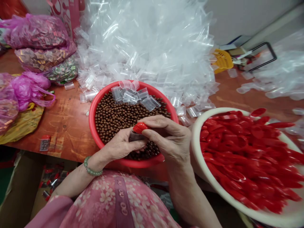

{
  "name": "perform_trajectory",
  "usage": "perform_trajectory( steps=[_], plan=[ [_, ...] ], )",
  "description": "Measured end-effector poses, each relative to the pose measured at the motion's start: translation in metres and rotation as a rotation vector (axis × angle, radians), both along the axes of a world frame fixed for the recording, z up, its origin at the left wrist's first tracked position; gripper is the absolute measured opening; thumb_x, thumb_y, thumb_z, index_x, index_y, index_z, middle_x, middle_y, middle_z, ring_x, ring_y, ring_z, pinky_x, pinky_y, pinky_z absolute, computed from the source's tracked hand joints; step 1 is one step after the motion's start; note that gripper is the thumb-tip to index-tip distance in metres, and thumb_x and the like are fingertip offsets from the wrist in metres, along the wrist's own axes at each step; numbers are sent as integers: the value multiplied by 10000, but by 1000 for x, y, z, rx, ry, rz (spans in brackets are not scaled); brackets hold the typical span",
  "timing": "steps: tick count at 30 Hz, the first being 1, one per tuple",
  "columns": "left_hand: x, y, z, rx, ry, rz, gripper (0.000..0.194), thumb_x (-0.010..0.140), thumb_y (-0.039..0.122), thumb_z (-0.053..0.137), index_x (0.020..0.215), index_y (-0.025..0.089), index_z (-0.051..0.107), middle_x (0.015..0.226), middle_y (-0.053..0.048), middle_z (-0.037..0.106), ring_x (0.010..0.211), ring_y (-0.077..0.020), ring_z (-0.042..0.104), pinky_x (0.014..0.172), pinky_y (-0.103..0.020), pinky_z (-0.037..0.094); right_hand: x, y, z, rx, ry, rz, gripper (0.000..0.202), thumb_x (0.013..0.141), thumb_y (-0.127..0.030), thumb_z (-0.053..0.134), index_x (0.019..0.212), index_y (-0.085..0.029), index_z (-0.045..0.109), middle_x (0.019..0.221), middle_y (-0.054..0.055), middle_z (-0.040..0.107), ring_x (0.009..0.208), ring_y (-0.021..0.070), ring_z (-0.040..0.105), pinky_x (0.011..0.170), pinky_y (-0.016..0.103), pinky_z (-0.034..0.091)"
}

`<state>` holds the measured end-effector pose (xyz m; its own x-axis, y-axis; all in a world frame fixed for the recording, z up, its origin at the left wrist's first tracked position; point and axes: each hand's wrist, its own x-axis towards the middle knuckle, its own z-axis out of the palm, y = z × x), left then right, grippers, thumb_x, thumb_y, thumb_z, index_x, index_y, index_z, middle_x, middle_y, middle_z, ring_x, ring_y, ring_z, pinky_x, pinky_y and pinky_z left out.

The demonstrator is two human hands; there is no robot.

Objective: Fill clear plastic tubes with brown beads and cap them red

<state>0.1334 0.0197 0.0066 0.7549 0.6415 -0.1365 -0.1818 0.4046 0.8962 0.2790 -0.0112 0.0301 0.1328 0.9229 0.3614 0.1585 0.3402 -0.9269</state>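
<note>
1. Left hand [122, 144]: grip clamped around a clear tube [136, 136], above the red basin [92, 122] at the near edge of the table [64, 109].
2. Right hand [172, 141]: grip pinched on the red cap [140, 127] at the tube's upper end.
3. Brown balls [114, 115] and loose tubes [130, 97] lie inside the red basin.
4. White basin [196, 148], just right, holds red pieces [247, 158].

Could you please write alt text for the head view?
Left hand holds a small container, right hand its red cap, over a red bowl of brown balls. Clear containers are heaped behind; red pieces fill a white tub at right.
</note>
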Motion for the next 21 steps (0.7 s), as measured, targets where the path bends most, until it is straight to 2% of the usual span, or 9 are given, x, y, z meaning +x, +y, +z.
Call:
perform_trajectory(
  steps=[3,9,12,14,18,21],
  plan=[
    [-1,1,0,15,-7,-33,439,737,553,715,687,149,553,606,23,516,555,-81,446,542,-230,366,4,-2,-1,-8,-44,25,163,779,-141,726,882,-267,734,872,14,733,831,167,690,725,314,587],
    [-2,3,-4,71,9,-68,399,789,512,667,673,169,501,584,44,451,530,-74,382,513,-235,308,12,-4,4,-64,-163,86,131,819,-162,698,898,-262,727,862,14,719,817,159,678,736,309,577],
    [-3,5,-4,108,15,-107,387,807,491,641,655,168,493,569,45,445,520,-71,362,505,-241,277,14,-5,4,-50,-251,65,133,817,-166,701,906,-263,724,1017,38,713,928,183,678,789,331,571],
    [-4,6,-3,72,15,-131,408,786,502,656,633,166,483,549,51,429,505,-66,342,495,-242,254,15,-6,2,-33,-322,45,123,820,-171,699,904,-258,716,1116,53,690,1013,202,662,834,351,561],
    [-5,6,-1,-103,10,-154,460,712,522,717,579,161,465,507,56,426,468,-59,342,476,-239,250,14,-11,-2,0,-399,98,184,854,-184,667,1022,-259,661,1043,41,689,971,187,662,821,338,553],
    [-4,5,0,-217,0,-142,475,673,511,762,555,148,479,501,50,451,468,-57,370,486,-236,272,11,-15,-3,31,-561,124,478,769,-372,767,1183,-237,571,1101,79,668,1010,240,648,851,381,545]
  ],
)
